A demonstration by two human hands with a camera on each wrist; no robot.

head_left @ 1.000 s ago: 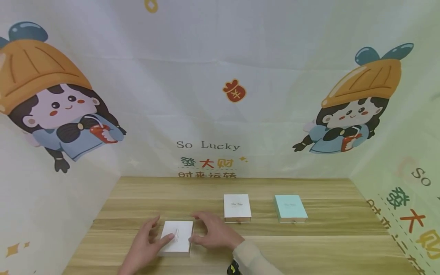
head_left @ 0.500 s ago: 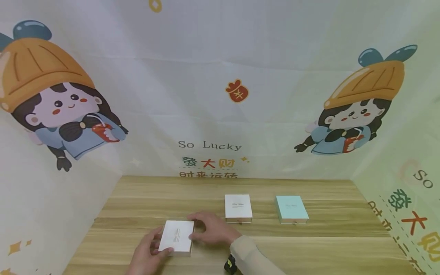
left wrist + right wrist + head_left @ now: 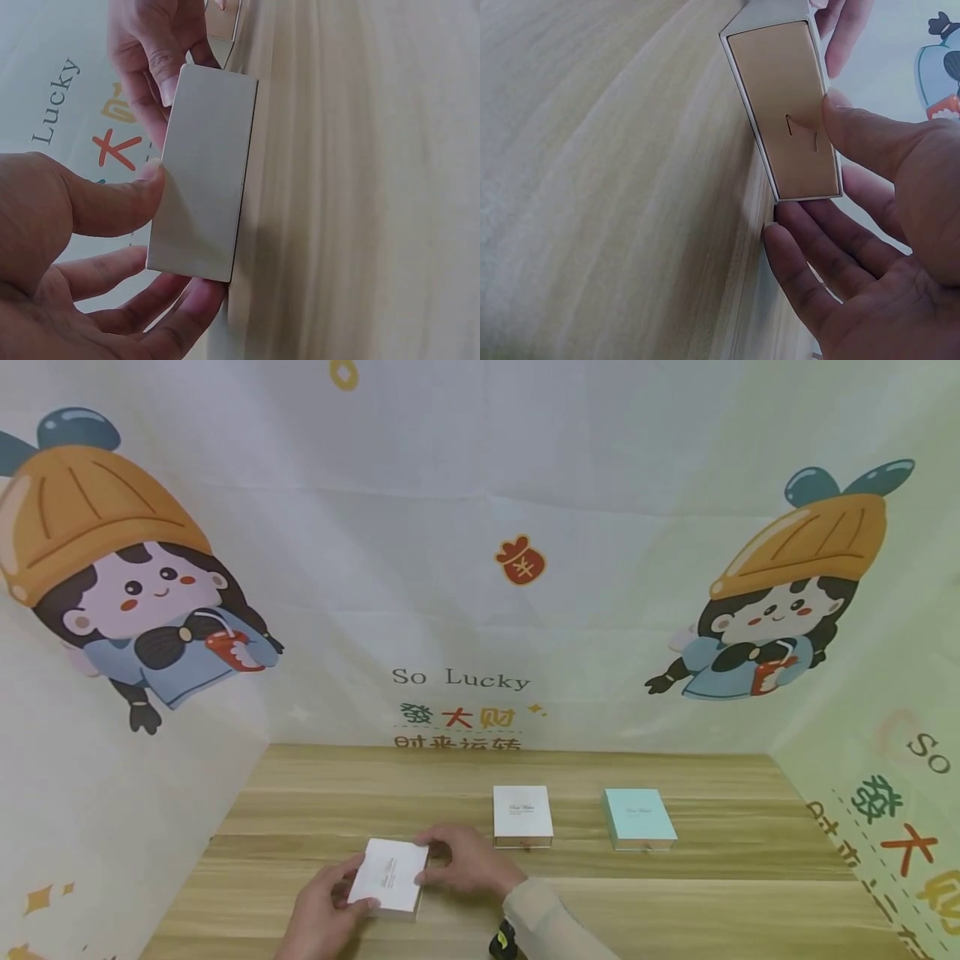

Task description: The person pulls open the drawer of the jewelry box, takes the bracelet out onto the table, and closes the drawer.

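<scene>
A flat white box point(image 3: 390, 877) with small lettering on its lid is held between both hands just above the wooden table point(image 3: 675, 893). My left hand point(image 3: 333, 897) grips its near left corner, thumb point(image 3: 112, 199) on the lid point(image 3: 202, 172) and fingers point(image 3: 172, 307) underneath. From the far right side my right hand point(image 3: 461, 860) holds it. In the right wrist view the thumb point(image 3: 855, 124) rests on the beige drawer end point(image 3: 780, 112) by a small pull tab, with the fingers point(image 3: 810, 277) below the box.
A second white box point(image 3: 522, 816) and a mint-green box point(image 3: 639, 818) lie flat farther back on the table, right of the hands. Printed cartoon backdrops point(image 3: 465, 610) wall in the table on the left, back and right.
The white box lay flat between both hands; now it is raised a little and turned slightly. The left hand has slid back to the near corner, and the right hand has closed in on it.
</scene>
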